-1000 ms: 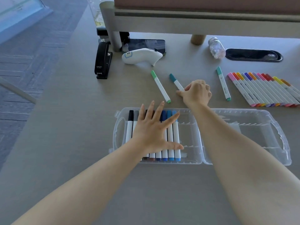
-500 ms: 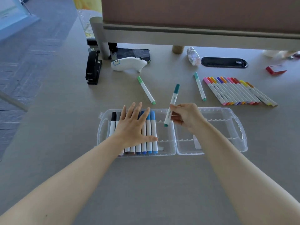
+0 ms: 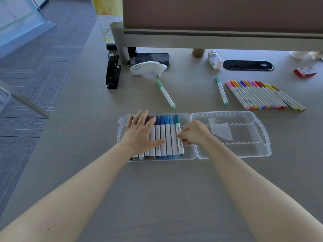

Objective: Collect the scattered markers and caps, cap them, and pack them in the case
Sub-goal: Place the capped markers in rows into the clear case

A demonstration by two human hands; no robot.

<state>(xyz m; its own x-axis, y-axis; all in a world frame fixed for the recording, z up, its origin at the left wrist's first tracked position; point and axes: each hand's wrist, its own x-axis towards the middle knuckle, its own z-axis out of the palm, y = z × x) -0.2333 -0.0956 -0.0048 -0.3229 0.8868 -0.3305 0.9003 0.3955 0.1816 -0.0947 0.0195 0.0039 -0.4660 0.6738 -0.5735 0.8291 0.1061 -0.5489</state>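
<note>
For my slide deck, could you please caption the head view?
Right hand seats a teal marker in the clear case while the left hand lies flat on the packed markers.

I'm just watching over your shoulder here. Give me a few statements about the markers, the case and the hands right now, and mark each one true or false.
1. The right hand pinches the teal marker at the end of the row in the case. True.
2. The left hand lies flat on the packed markers. True.
3. The case's right half holds a full row of markers. False: no markers lie in it.
4. The green marker lies in the case. False: it lies on the table.
5. The stapler is red. False: black.
</note>
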